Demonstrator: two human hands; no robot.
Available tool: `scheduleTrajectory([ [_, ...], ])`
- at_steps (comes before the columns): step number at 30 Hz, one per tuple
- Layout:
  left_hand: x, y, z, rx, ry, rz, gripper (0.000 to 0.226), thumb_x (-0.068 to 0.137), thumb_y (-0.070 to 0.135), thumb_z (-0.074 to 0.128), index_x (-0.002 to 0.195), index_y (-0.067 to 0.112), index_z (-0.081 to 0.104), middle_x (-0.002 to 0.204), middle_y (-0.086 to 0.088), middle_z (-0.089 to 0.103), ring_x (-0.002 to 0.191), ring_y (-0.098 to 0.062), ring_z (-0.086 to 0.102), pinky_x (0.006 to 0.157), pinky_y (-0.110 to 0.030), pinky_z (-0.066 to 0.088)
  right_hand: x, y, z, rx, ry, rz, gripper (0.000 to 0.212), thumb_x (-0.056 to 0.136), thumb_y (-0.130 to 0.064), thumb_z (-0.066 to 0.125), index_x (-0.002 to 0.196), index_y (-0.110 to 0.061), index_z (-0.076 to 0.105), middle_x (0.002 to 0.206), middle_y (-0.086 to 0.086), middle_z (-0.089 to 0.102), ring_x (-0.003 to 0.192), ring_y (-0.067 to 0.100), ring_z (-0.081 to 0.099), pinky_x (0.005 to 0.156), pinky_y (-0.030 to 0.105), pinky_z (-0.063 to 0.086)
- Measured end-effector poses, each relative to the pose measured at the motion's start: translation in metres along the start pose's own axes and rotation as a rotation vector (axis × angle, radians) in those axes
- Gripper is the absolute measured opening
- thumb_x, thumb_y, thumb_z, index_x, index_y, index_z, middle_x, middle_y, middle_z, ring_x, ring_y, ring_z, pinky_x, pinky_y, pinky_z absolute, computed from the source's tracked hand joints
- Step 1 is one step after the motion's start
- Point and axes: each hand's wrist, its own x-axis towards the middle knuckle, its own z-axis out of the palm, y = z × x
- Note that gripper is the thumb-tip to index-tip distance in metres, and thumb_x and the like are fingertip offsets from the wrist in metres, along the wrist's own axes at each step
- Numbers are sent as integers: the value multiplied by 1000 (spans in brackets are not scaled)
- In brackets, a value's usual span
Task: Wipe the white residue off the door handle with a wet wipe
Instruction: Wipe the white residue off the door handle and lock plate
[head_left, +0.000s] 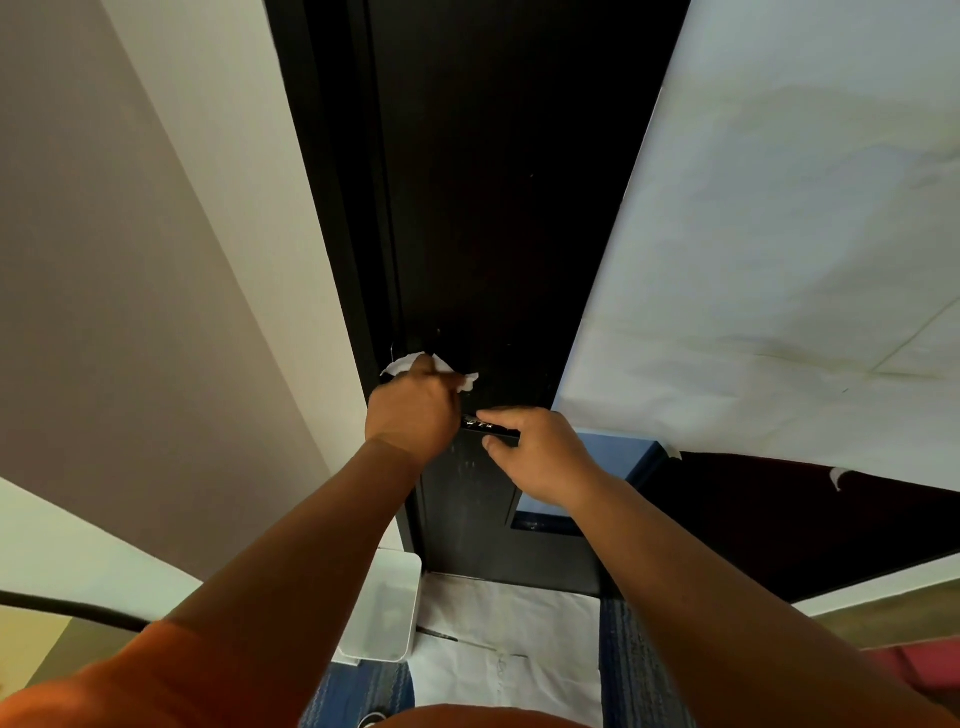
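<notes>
Dark door (493, 208) fills the centre, with a white paper sheet (779, 260) over the wall to its right. A white bin (384, 613) stands on the floor at the door's lower left corner.

Left hand (410, 410) is by the door's left edge, fingers curled round a crumpled wet wipe (402, 365) pressed to the door. The wipe sticks out above and right of the knuckles.

Right hand (540, 452) pinches the free right end of the door handle (485, 425), index finger on top and thumb below. The handle lies between the hands, long axis horizontal, free end pointing right. It is just below the wipe and has white specks on top.
</notes>
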Motion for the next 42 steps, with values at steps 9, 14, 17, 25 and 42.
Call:
scheduleTrajectory([
  [9,-5,-4,7,-584,192,-395,25,101,24,58,120,28,73,126,-2,66,102,-25,68,86,-38,60,-3,-1,0,12,-4,3,41,96,-29,63,137,-30,60,142,-8,58,130,11,52,101,15,35],
  [14,-4,-7,-3,-425,159,-300,27,101,24,55,122,28,73,119,-4,70,92,-27,71,75,-34,59,-3,-2,1,16,5,14,39,96,-31,63,135,-33,60,141,-9,58,130,11,53,103,17,36],
  [17,-3,-14,-14,-265,98,-183,30,101,25,53,125,30,71,115,-4,68,85,-27,71,69,-31,55,-3,-3,1,24,15,17,38,97,-30,62,135,-32,61,140,-8,59,128,12,54,99,16,37],
  [25,15,-16,-25,-48,-192,92,41,100,26,54,139,40,58,126,-2,65,108,-24,67,88,-38,57,-2,-6,1,23,35,27,37,97,-28,62,133,-30,63,138,-7,61,126,11,55,93,8,33],
  [42,25,-4,-36,129,-392,190,48,95,15,65,141,29,58,130,-7,65,113,-27,66,93,-41,57,-6,-3,5,32,108,-6,33,95,-22,63,127,-28,68,129,-6,67,114,9,62,86,2,38],
])
